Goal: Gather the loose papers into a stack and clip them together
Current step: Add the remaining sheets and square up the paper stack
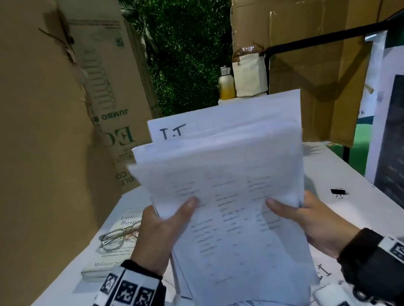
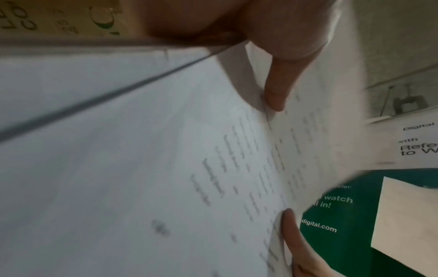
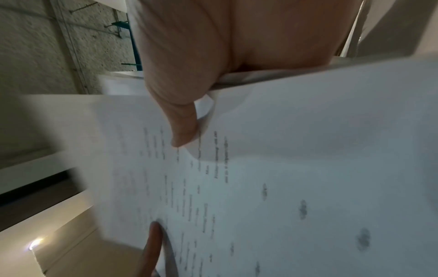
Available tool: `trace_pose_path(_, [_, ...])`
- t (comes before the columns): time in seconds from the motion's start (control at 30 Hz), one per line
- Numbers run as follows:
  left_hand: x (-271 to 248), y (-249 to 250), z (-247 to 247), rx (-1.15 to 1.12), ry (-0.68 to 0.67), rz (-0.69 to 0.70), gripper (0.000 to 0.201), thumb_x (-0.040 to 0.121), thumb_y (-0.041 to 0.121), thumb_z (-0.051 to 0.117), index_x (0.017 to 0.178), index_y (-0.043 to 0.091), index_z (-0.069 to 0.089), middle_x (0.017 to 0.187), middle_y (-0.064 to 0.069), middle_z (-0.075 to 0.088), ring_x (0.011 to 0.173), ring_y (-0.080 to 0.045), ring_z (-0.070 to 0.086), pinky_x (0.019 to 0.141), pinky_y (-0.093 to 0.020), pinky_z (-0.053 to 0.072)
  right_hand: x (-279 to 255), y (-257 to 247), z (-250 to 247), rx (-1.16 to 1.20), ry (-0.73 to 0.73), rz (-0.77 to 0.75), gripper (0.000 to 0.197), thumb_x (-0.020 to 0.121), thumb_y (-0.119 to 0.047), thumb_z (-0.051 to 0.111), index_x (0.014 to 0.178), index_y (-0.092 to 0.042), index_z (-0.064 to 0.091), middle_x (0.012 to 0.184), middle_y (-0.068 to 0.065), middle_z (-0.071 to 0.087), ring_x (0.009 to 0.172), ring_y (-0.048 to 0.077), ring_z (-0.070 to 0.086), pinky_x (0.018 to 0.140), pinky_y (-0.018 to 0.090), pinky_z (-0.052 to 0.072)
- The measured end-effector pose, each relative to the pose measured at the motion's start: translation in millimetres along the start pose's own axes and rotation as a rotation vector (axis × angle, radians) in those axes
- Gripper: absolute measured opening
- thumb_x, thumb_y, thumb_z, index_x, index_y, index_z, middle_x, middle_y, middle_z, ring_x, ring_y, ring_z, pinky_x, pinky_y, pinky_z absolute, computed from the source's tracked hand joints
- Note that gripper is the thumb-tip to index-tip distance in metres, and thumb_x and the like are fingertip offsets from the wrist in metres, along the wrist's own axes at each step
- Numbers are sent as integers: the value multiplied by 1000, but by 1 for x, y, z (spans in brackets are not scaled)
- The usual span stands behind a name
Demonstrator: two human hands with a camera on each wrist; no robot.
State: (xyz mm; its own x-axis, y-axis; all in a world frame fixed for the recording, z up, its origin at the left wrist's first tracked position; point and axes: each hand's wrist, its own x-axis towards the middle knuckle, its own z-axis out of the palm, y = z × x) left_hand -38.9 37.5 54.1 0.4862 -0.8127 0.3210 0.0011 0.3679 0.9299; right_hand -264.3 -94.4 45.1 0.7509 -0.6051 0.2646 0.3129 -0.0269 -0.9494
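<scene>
Both hands hold an uneven bundle of white printed papers (image 1: 227,175) upright above the table. My left hand (image 1: 163,226) grips its left edge, thumb on the front sheet. My right hand (image 1: 305,214) grips the right edge the same way. The sheets are staggered; the rearmost one shows handwritten "T.T". In the left wrist view the thumb (image 2: 277,93) presses on the papers (image 2: 142,168). The right wrist view shows the right thumb (image 3: 182,131) on the printed sheet (image 3: 308,168). A black binder clip (image 1: 338,191) lies on the white table (image 1: 330,174), right of the bundle.
A book (image 1: 112,254) with a pair of glasses (image 1: 117,236) on it lies at the left. More paper (image 1: 324,272) lies under the bundle. Cardboard boxes (image 1: 36,117) stand left and behind. A bottle (image 1: 226,83) and a dark sign (image 1: 403,149) stand at the back and right.
</scene>
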Motion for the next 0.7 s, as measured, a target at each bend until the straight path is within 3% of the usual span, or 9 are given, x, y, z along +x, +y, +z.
trace_pose_path(0.13, [5, 7, 5, -31, -34, -20, 47, 63, 24, 81, 106, 8, 72, 110, -16, 75, 100, -37, 71, 89, -61, 53, 4, -3, -8, -63, 68, 44, 82, 40, -48, 96, 112, -17, 72, 116, 10, 74, 107, 31, 71, 100, 52, 50])
trace_pose_path(0.23, [4, 13, 11, -20, -62, 77, 44, 56, 23, 85, 98, 11, 76, 106, -16, 76, 97, -39, 71, 82, -57, 57, 5, -12, -10, -56, 92, -13, 80, 39, -42, 98, 110, -16, 73, 116, 13, 74, 107, 35, 70, 96, 55, 53])
trace_pose_path(0.3, [3, 19, 15, -15, -55, 173, 51, 48, 33, 93, 93, 17, 78, 102, -11, 77, 95, -35, 73, 78, -48, 59, 6, -19, -8, -30, 119, -87, 76, 34, -43, 98, 102, -18, 76, 113, 14, 75, 102, 36, 71, 88, 51, 58])
trace_pose_path(0.4, [4, 27, 18, 19, -49, 285, 50, 47, 46, 91, 89, 23, 79, 97, -2, 79, 91, -26, 74, 77, -40, 60, 7, -26, -4, -14, 141, -197, 70, 35, -43, 97, 98, -22, 76, 110, 12, 76, 97, 31, 73, 79, 47, 61])
trace_pose_path(0.5, [6, 28, 12, 46, -33, 283, 53, 45, 46, 92, 91, 24, 77, 99, -3, 79, 93, -26, 74, 79, -42, 59, 5, -25, -4, -42, 116, -202, 66, 37, -46, 96, 96, -23, 78, 107, 10, 77, 96, 30, 74, 76, 39, 62])
trace_pose_path(0.6, [7, 25, 3, 23, -14, 268, 60, 38, 48, 93, 92, 29, 75, 99, -1, 78, 92, -22, 74, 74, -32, 59, 6, -21, -6, -76, 95, -170, 72, 39, -47, 96, 102, -18, 77, 110, 9, 76, 100, 28, 73, 79, 34, 61])
trace_pose_path(0.7, [9, 22, -4, -55, -24, 213, 78, 44, 44, 93, 113, 24, 64, 110, -4, 75, 101, -24, 72, 77, -34, 58, 9, -20, -4, -83, 90, -151, 71, 41, -47, 95, 105, -22, 76, 112, 8, 76, 101, 27, 73, 82, 37, 61])
